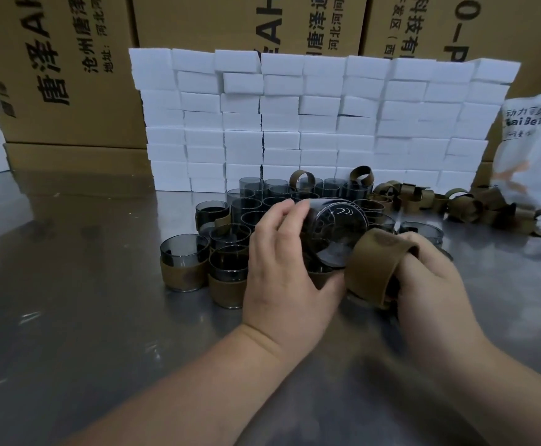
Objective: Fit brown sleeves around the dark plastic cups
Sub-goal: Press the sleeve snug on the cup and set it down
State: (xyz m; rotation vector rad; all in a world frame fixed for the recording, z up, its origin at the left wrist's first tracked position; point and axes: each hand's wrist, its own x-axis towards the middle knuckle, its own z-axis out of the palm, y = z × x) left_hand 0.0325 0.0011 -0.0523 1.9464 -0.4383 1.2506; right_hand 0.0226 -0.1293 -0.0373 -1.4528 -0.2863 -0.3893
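Two sleeved cups (183,275) at least stand finished at the cluster's near-left on the counter (69,284). The left hand (282,252) grips a dark cup (336,226) tilted base toward the camera. The right hand (430,284) holds a brown sleeve (377,265) open against that base, not yet on. Many bare cups (262,196) and loose sleeves (455,202) wait behind, so most of the work is probably left.

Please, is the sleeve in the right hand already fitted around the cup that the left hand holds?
No, the sleeve hangs on the right hand beside the cup gripped by the left hand, not around it.
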